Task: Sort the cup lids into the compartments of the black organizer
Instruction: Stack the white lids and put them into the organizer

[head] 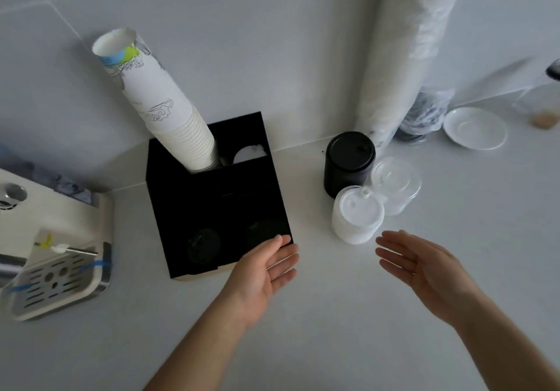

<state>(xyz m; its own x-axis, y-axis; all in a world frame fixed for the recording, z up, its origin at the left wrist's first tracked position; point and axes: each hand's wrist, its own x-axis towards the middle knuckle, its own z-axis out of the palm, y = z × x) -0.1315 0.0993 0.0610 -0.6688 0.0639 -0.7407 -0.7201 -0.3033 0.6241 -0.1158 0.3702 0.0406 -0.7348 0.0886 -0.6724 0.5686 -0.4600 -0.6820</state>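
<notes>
Hands come first, both spread flat and holding nothing: the left hand (266, 272) has its fingertips at the near right corner of the black organizer (212, 196), while the right hand (424, 266) hovers palm-inward just short of the white lid stack (357, 216). Beyond that stack, touching it, sit the clear lid stack (395, 184) and the black lid stack (348, 159). Inside the organizer, a black lid (202, 245) lies in the near left compartment; a paper cup stack (157, 102) leans from the far left one.
</notes>
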